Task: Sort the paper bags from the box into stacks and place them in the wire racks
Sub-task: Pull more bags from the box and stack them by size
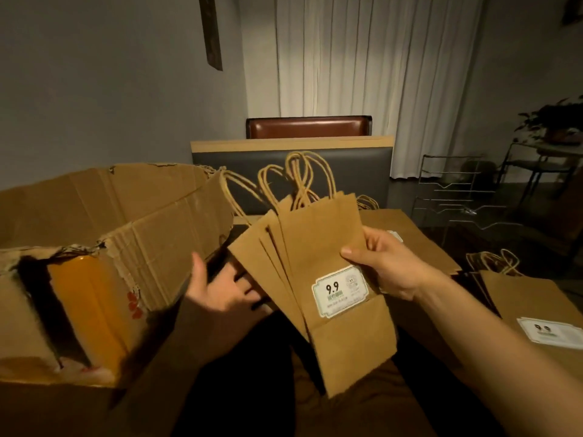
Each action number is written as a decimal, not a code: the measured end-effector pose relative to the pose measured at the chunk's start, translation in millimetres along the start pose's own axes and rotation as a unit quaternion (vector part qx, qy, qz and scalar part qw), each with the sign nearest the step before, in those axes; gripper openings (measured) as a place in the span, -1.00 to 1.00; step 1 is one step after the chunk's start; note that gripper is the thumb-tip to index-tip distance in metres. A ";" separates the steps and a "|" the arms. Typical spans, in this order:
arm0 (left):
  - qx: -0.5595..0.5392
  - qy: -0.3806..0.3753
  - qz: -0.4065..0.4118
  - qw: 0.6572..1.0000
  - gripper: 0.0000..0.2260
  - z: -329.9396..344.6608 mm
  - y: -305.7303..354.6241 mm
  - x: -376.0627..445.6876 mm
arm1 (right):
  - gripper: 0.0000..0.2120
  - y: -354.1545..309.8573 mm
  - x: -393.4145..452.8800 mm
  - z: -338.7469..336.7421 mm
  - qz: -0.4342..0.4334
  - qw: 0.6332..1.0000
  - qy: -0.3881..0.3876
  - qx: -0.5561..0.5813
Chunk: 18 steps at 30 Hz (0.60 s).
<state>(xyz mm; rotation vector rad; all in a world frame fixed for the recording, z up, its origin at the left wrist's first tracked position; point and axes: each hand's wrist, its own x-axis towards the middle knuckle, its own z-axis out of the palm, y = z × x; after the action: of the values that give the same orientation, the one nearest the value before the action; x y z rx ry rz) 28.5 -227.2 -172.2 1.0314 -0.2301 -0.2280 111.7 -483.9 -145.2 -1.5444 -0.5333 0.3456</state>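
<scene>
**Sorting a fanned handful of bags**

Right hand (383, 263) pinches fanned bags (318, 247) at centre; left hand (220, 290), fingers loosely spread, touches their back. Stacks (536, 298) lie at 3 o'clock, box (126, 216) at 9. Next, I judge: square them, carry toward racks (463, 197) at 2.

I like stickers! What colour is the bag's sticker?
White sticker with green edging, head view.

i see plain brown paper bags (318, 247) — a white label (340, 290) with black "9.9" — a tan box (126, 222), white curtain (362, 74).
</scene>
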 end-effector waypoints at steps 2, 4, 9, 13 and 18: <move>0.108 0.103 0.039 0.988 -0.58 3.0 -31.6 1.8 | -0.77 13.7 -9.7 13.9 -0.012 0.998 0.066 0.022; 0.243 0.182 0.135 0.943 -0.81 25.4 -48.7 0.0 | -0.76 23.8 -15.9 27.2 -0.054 0.992 0.111 0.018; 0.312 0.205 0.185 0.909 -0.75 60.0 -31.6 1.0 | -0.64 28.9 -33.6 35.6 -0.165 0.967 0.184 0.058; 0.308 0.186 0.138 0.923 -0.71 55.4 -70.6 -8.0 | -0.58 51.8 -60.8 44.9 -0.146 0.966 0.212 0.024; 0.324 0.235 0.091 0.912 -0.47 55.7 -115.7 -10.2 | -0.64 62.7 -77.2 49.4 -0.080 0.973 0.213 -0.024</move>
<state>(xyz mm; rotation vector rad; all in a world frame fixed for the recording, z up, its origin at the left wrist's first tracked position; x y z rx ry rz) -6.8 -326.9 -245.7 1.6777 0.0486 0.2945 28.2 -482.2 -218.3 -1.5523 -0.3253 -0.1259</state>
